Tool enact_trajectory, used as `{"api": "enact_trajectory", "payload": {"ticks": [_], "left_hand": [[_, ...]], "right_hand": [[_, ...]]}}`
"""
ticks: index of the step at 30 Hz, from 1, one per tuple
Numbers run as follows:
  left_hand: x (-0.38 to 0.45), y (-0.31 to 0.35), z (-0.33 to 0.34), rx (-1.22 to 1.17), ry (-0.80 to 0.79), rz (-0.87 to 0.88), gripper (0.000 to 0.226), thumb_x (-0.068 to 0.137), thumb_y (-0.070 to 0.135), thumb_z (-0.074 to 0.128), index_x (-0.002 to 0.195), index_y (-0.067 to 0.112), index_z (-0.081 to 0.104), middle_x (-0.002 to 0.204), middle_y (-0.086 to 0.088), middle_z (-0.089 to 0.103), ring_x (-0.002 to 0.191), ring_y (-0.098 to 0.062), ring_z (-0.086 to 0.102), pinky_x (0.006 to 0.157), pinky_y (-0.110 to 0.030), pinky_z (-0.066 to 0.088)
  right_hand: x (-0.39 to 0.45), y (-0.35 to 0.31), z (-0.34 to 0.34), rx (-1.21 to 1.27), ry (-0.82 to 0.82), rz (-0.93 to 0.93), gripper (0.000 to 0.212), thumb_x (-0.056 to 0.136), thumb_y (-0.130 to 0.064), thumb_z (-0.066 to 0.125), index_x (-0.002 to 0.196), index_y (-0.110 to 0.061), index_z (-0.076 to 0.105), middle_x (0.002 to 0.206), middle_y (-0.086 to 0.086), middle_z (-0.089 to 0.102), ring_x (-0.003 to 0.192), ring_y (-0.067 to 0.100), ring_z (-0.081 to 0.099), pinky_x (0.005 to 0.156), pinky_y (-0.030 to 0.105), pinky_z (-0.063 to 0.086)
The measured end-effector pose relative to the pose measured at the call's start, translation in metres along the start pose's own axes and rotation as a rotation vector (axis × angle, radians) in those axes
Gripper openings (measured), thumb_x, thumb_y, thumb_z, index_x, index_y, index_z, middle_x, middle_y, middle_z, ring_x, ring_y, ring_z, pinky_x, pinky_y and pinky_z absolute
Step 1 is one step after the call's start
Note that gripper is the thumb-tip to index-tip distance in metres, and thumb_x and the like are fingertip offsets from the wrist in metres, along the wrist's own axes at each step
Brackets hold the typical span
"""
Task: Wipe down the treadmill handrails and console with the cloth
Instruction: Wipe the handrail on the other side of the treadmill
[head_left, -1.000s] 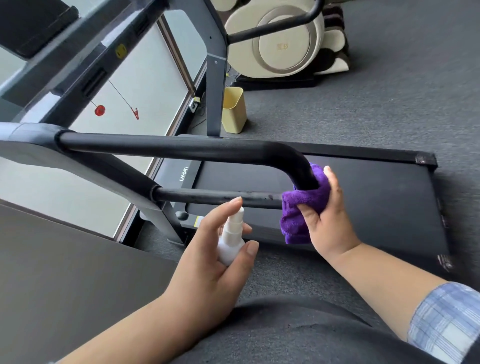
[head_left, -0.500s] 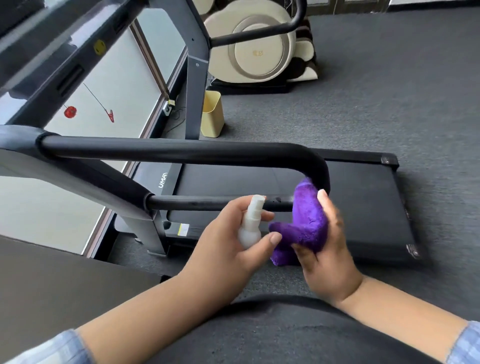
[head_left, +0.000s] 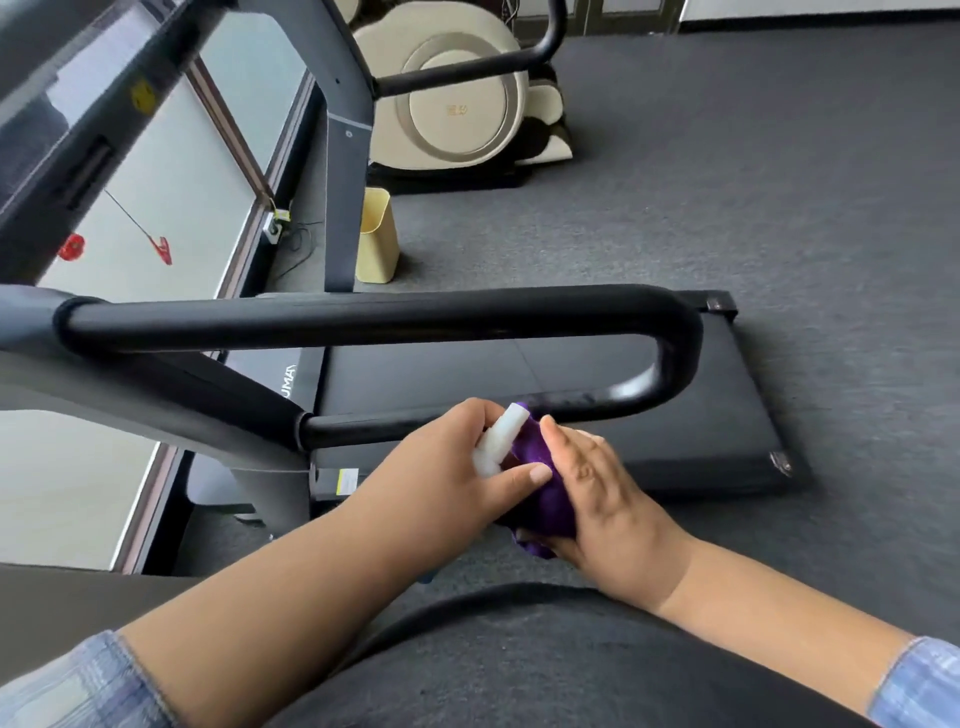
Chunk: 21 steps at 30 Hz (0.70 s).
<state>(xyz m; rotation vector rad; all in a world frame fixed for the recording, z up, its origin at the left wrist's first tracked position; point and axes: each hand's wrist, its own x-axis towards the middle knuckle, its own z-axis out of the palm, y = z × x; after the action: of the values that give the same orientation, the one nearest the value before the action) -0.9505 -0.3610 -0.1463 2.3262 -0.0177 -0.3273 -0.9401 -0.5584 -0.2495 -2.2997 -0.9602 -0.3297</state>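
A black U-shaped treadmill handrail (head_left: 363, 319) runs across the middle of the view, with its lower bar (head_left: 587, 402) curving back to the grey upright. Just below that lower bar, my left hand (head_left: 441, 467) grips a small white spray bottle (head_left: 496, 441), its nozzle pointing at a purple cloth (head_left: 545, 499). My right hand (head_left: 602, 499) holds the bunched cloth from the right side, close against the bottle. The cloth is off the rail. The console is mostly out of view at the upper left.
The black treadmill deck (head_left: 597, 364) lies on grey carpet beyond the rail. A yellow bin (head_left: 376, 239) stands by the far upright (head_left: 343, 156). A cream massage chair (head_left: 457, 98) sits at the back. A window (head_left: 171, 171) is on the left.
My right hand has taken the cloth off the handrail's curved end, down and left to meet the spray bottle. My left hand has moved the bottle right, against the cloth.
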Motion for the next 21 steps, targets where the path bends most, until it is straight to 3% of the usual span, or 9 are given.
{"api": "enact_trajectory", "payload": {"ticks": [4,7,12,14,16,19,21], "left_hand": [[-0.001,-0.005,-0.008,0.068,0.018,0.033,0.041,0.076,0.063,0.066,0.104,0.038,0.050,0.087,0.020,0.061,0.083,0.003,0.057,0.069,-0.020,0.045],[0.004,-0.004,-0.012,0.097,-0.025,0.015,0.036,0.079,0.063,0.065,0.097,0.035,0.050,0.079,0.016,0.062,0.074,0.002,0.057,0.060,-0.021,0.041],[0.015,-0.010,-0.003,-0.133,-0.094,-0.076,0.030,0.078,0.048,0.075,0.095,0.033,0.054,0.083,0.013,0.065,0.073,0.001,0.059,0.059,-0.017,0.041],[0.013,-0.014,0.003,-0.229,-0.092,-0.056,0.029,0.078,0.035,0.078,0.097,0.034,0.055,0.086,0.013,0.066,0.073,0.003,0.060,0.060,-0.013,0.044],[0.011,-0.017,0.009,-0.319,-0.097,-0.023,0.030,0.079,0.025,0.078,0.099,0.033,0.057,0.087,0.011,0.067,0.074,0.001,0.061,0.063,-0.016,0.050],[0.008,-0.018,0.012,-0.431,-0.117,0.027,0.032,0.075,0.025,0.077,0.099,0.028,0.058,0.084,0.012,0.067,0.074,-0.003,0.060,0.068,-0.022,0.053],[0.009,-0.020,0.011,-0.518,-0.137,0.055,0.032,0.072,0.025,0.074,0.100,0.023,0.058,0.084,0.010,0.066,0.077,-0.006,0.061,0.073,-0.027,0.054]], "right_hand": [[0.001,-0.007,0.005,-0.095,-0.029,-0.001,0.119,0.070,-0.036,0.087,0.157,-0.013,0.009,0.146,0.009,0.033,0.130,0.024,0.041,0.116,0.032,0.031],[0.004,-0.015,0.007,-0.137,-0.047,-0.021,0.121,0.066,-0.036,0.079,0.158,-0.016,0.003,0.144,0.009,0.033,0.126,0.024,0.041,0.112,0.036,0.034],[0.003,-0.017,0.014,-0.183,0.005,0.006,0.129,0.061,-0.033,0.091,0.155,-0.010,0.006,0.146,0.013,0.030,0.128,0.029,0.040,0.114,0.038,0.031],[0.003,-0.018,0.011,-0.150,-0.006,0.004,0.127,0.071,-0.043,0.082,0.158,-0.012,-0.005,0.147,0.014,0.028,0.131,0.030,0.037,0.116,0.035,0.029],[0.001,-0.018,0.004,-0.001,-0.050,0.031,0.121,0.079,-0.063,0.066,0.157,-0.018,-0.015,0.155,0.013,0.019,0.141,0.029,0.030,0.119,0.037,0.025],[-0.007,-0.012,-0.003,0.381,-0.061,0.338,0.116,0.078,-0.080,0.053,0.155,-0.032,-0.020,0.166,0.007,0.002,0.152,0.021,0.017,0.121,0.038,0.022],[-0.008,-0.011,-0.010,0.824,-0.024,0.744,0.120,0.068,-0.087,0.058,0.156,-0.038,-0.008,0.167,-0.002,0.014,0.149,0.005,0.023,0.119,0.035,0.026]]}}
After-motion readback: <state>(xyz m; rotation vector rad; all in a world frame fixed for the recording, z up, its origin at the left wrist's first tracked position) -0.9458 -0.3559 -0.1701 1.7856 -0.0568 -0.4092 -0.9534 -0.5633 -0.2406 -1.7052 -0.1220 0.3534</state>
